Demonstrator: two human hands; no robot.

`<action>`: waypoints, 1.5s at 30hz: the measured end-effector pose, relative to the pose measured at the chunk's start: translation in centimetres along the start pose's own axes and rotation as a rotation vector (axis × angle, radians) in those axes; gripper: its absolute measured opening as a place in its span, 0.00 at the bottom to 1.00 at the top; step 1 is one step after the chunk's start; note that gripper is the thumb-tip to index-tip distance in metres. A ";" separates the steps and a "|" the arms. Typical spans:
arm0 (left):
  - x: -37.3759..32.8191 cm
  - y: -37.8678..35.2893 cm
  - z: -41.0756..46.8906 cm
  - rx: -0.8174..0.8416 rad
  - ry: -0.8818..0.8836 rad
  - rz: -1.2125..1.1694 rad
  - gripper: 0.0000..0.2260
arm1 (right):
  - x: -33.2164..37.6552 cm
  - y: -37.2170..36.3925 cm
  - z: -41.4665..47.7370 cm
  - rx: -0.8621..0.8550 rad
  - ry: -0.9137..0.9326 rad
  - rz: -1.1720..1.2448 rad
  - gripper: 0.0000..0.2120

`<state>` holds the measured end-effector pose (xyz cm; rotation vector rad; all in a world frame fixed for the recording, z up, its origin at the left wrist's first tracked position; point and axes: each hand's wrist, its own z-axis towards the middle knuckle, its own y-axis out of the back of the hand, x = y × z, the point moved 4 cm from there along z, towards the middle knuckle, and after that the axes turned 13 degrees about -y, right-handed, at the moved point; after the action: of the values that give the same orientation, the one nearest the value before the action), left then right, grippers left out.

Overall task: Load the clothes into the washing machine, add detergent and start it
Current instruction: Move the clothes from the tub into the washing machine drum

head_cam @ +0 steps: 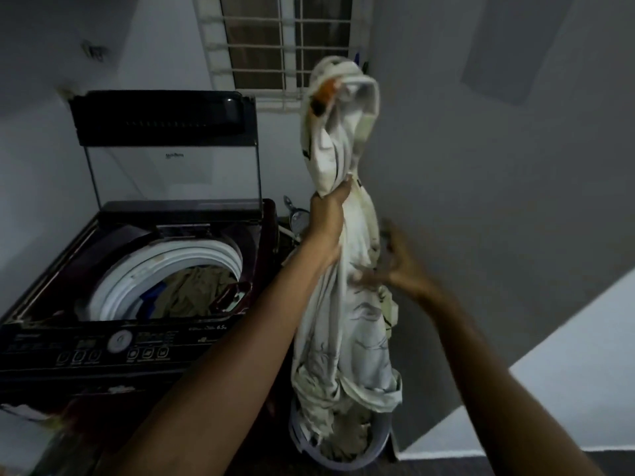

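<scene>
Your left hand (pixel 331 214) grips the white printed garment (pixel 347 304) (lifted from the laundry basket (pixel 343 455) below); your right hand (pixel 391 266), blurred, fingers spread, touches it.

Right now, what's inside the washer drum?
The drum holds olive-tan clothes with a blue garment at their left. Anything beneath them, and the drum's bottom, is covered.

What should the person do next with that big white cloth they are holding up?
Probably swing the white cloth leftward over the washing machine's open drum and lower it in. The left hand grips it high, its lower end trails into the laundry basket, the right hand is beside it, and the lid stands open.
</scene>
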<state>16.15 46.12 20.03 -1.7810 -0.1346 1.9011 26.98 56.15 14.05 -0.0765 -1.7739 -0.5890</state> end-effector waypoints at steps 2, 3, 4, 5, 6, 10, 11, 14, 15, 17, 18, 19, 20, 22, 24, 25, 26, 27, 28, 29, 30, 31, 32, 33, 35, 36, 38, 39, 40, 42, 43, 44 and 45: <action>-0.2 -1.8 -0.6 -0.003 0.132 -0.143 0.13 | -3.3 -3.5 0.8 0.020 -0.055 -0.023 0.46; -0.2 -2.1 -0.8 -0.003 0.193 -0.196 0.14 | -4.3 -4.6 1.2 -0.049 -0.064 0.024 0.41; 0.0 -2.0 -0.8 -0.008 0.230 -0.222 0.15 | -5.0 -5.0 1.7 -0.142 -0.061 0.076 0.32; 0.0 -1.5 -0.7 -0.024 0.249 -0.221 0.16 | -5.5 -4.9 2.1 -0.223 -0.052 0.121 0.21; 0.3 -0.3 -0.2 -0.051 0.239 -0.177 0.17 | -5.8 -4.5 2.3 -0.279 -0.048 0.146 0.13; 2.5 6.3 0.5 -0.117 0.219 0.162 0.26 | -6.6 -0.3 1.8 -0.452 -0.037 0.276 0.10; 3.2 8.1 0.4 -0.148 0.223 0.259 0.33 | -6.4 0.9 1.6 -0.481 -0.029 0.294 0.11; 4.9 12.7 0.3 -0.272 0.089 0.759 0.61 | -5.2 3.3 1.1 -0.502 -0.025 0.288 0.08; 4.6 12.8 0.3 -0.234 -0.023 0.905 0.62 | -4.7 3.6 1.1 -0.486 -0.020 0.286 0.08; 4.8 11.0 0.1 0.096 -0.234 0.957 0.58 | -3.2 3.2 1.1 -0.448 0.004 0.269 0.07; 4.9 9.5 -0.5 0.330 -0.250 0.884 0.57 | -2.3 2.7 1.1 -0.430 0.026 0.268 0.08; 5.9 8.2 -1.0 0.550 -0.237 0.851 0.58 | -1.4 2.2 1.1 -0.424 0.036 0.280 0.10; 6.8 7.3 -1.7 0.705 -0.229 0.875 0.60 | -0.7 1.8 1.2 -0.432 0.034 0.308 0.11; 9.1 6.6 -2.6 0.742 -0.182 0.849 0.62 | 1.0 1.2 1.3 -0.470 0.017 0.385 0.10; 10.1 6.4 -3.2 0.577 -0.125 0.715 0.54 | 2.3 1.1 1.4 -0.503 0.020 0.448 0.08; 9.9 6.3 -3.2 0.493 -0.129 0.660 0.46 | 2.9 1.3 1.5 -0.497 0.014 0.460 0.08; 9.3 6.4 -3.0 0.417 -0.147 0.634 0.37 | 3.4 1.5 1.5 -0.476 0.004 0.460 0.09; 8.6 6.5 -2.4 0.369 -0.153 0.615 0.30 | 3.6 1.7 1.6 -0.448 -0.004 0.445 0.09; 7.2 6.5 -2.2 0.345 -0.167 0.596 0.26 | 3.6 2.1 1.6 -0.430 0.003 0.408 0.08; 5.8 6.4 -1.7 0.326 -0.190 0.582 0.24 | 3.3 2.5 1.6 -0.438 0.022 0.352 0.08; 4.1 6.2 -1.3 0.328 -0.231 0.599 0.22 | 2.7 3.0 1.6 -0.465 0.054 0.297 0.08; 2.5 6.0 -0.8 0.332 -0.282 0.644 0.19 | 2.0 3.4 1.3 -0.507 0.078 0.224 0.07; 1.0 5.7 -0.3 0.336 -0.331 0.715 0.16 | 1.0 3.8 1.2 -0.532 0.102 0.146 0.07; -0.1 5.3 0.4 0.338 -0.350 0.758 0.15 | 0.2 3.7 1.0 -0.544 0.112 0.045 0.06; -1.9 3.8 0.9 0.315 -0.317 0.681 0.16 | -1.2 2.2 0.9 -0.458 0.095 -0.087 0.07; -2.2 2.9 0.7 0.290 -0.269 0.585 0.16 | -2.0 0.9 0.9 -0.375 0.076 -0.097 0.09; -1.8 1.7 0.1 0.214 -0.169 0.372 0.16 | -3.1 -1.7 0.7 -0.276 0.048 -0.046 0.14; -1.3 1.3 -0.3 0.160 -0.122 0.255 0.15 | -3.2 -2.4 0.4 -0.283 0.031 0.027 0.14; -0.5 1.2 -0.5 0.114 -0.082 0.145 0.15 | -3.8 -2.8 1.0 -0.299 0.020 0.115 0.14; -0.4 1.2 -1.6 0.053 0.023 -0.031 0.10 | -3.4 -3.0 1.3 -0.304 -0.023 0.270 0.13; 0.3 1.3 -1.7 0.054 0.047 -0.104 0.11 | -3.0 -2.8 1.4 -0.323 -0.061 0.331 0.18; 0.7 1.7 -2.3 0.098 0.037 -0.143 0.19 | -2.8 -2.5 1.7 -0.349 -0.049 0.393 0.21; 1.5 2.0 -2.8 0.117 0.053 -0.143 0.22 | -2.4 -2.4 1.7 -0.387 -0.018 0.405 0.19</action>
<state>18.20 44.29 17.51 -1.6956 -0.1252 1.7240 25.37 55.40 10.74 -0.6926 -1.5796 -0.6242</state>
